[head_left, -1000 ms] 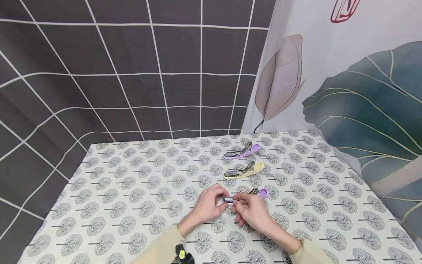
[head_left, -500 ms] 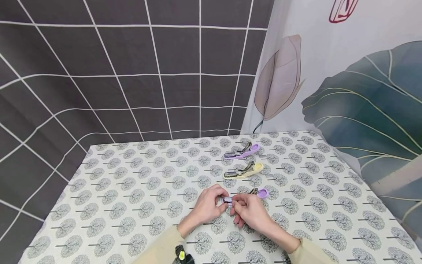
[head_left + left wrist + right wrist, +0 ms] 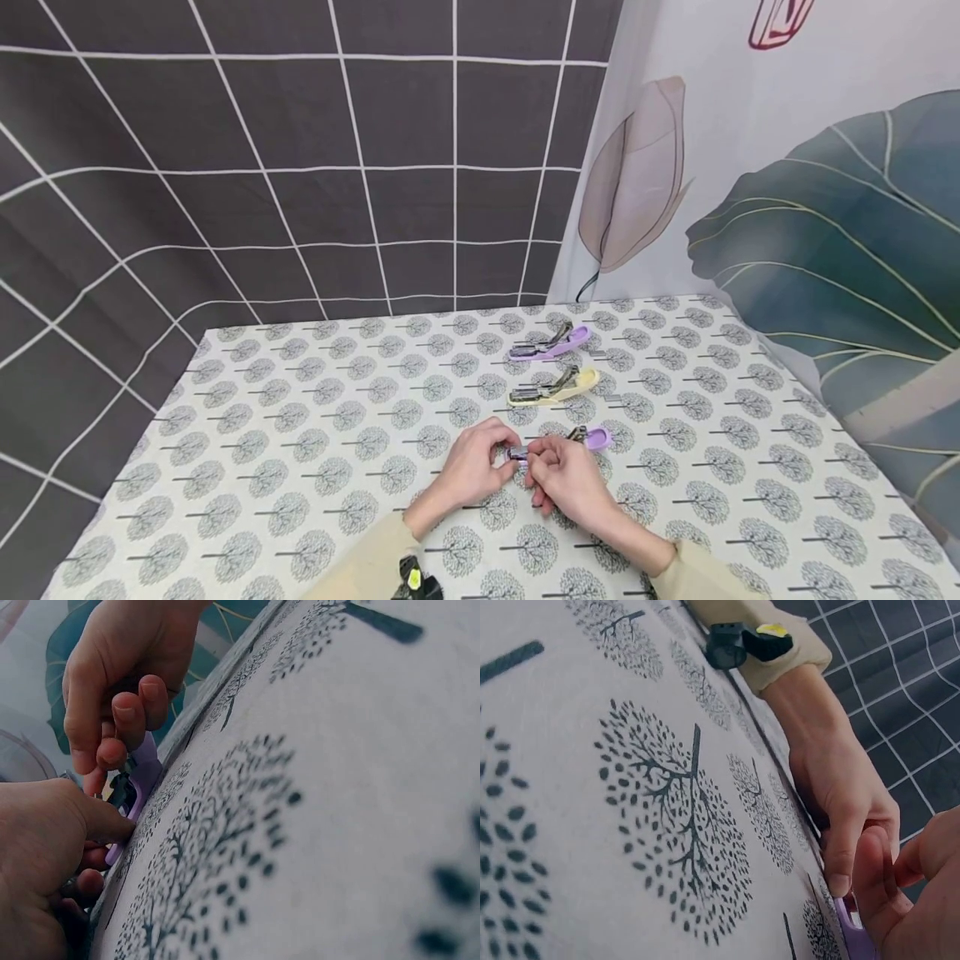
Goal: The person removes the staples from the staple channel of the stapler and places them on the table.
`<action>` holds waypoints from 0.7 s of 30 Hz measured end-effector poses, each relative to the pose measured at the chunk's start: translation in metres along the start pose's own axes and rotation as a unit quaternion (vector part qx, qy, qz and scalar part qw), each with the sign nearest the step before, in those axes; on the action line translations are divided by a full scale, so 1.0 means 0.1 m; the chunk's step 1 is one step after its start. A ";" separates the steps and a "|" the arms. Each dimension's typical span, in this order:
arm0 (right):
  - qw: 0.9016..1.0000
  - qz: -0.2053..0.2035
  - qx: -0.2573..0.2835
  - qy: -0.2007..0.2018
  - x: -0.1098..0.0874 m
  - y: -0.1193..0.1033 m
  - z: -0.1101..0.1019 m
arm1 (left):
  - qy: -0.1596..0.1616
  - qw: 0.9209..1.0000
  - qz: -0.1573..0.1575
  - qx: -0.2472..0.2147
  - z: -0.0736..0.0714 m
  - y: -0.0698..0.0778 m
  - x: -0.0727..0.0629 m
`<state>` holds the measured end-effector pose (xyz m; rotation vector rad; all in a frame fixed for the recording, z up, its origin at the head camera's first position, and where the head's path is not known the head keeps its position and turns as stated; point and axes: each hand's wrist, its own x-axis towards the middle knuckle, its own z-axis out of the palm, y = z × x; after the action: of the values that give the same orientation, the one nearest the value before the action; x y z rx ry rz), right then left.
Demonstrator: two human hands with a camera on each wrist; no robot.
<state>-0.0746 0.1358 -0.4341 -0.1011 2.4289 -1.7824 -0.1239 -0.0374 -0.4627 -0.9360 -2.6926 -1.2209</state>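
A purple stapler [image 3: 597, 439], its top swung up, lies low on the cloth between the hands. My left hand [image 3: 474, 458] grips its front end, thumb on the near side and fingers on the far side. Over its metal channel, my right hand [image 3: 572, 479] pinches a small silvery strip of staples [image 3: 519, 452] between thumb and forefinger; the fingertips hide much of it. In the left wrist view the purple base [image 3: 146, 774] shows below the right fingertips, and the left thumb presses along its edge. The right wrist view shows part of the purple handle [image 3: 859, 941].
Behind the hands lie a yellow stapler [image 3: 558, 387] and another purple stapler [image 3: 551, 342], both opened up. Small grey staple strips [image 3: 613, 398] lie to their right. The tree-print cloth [image 3: 337, 475] covers the table, with a dark grid curtain [image 3: 300, 108] behind.
The right fingertips shift slightly over the channel, and the silvery strip looks more tilted and less bright than before. The left hand and the other staplers stay where they were.
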 end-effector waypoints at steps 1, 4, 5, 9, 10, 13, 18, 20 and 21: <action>1.000 -0.005 -0.011 0.006 0.01 0.01 0.01 | 0.000 1.000 0.001 0.001 0.00 0.00 0.00; 0.998 -0.023 -0.051 0.025 0.02 0.02 0.04 | 0.000 1.000 0.002 0.003 0.00 0.00 0.00; 0.997 -0.032 -0.066 0.033 0.03 0.02 0.05 | 0.000 1.000 0.002 0.003 0.00 -0.01 0.00; 0.989 -0.066 -0.114 0.065 0.04 0.03 0.07 | 0.000 1.000 0.002 0.001 0.00 -0.01 0.00; 0.987 -0.074 -0.122 0.072 0.05 0.03 0.08 | 0.001 1.000 0.003 0.001 0.00 -0.01 0.00; 0.983 -0.091 -0.134 0.085 0.06 0.03 0.09 | 0.002 1.000 0.005 0.004 0.01 -0.01 0.00; 0.981 -0.094 -0.143 0.087 0.07 0.03 0.09 | 0.000 1.000 0.003 0.004 0.00 -0.01 0.00; 0.980 -0.098 -0.148 0.085 0.07 0.03 0.09 | -0.001 1.000 0.002 0.003 0.00 -0.01 0.00; 0.980 -0.102 -0.150 0.084 0.07 0.03 0.09 | 0.000 1.000 0.002 0.003 0.00 -0.01 0.00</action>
<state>-0.0801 0.1274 -0.4406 -0.2462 2.8904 -1.5355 -0.1247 -0.0376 -0.4635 -0.9403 -2.6922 -1.2119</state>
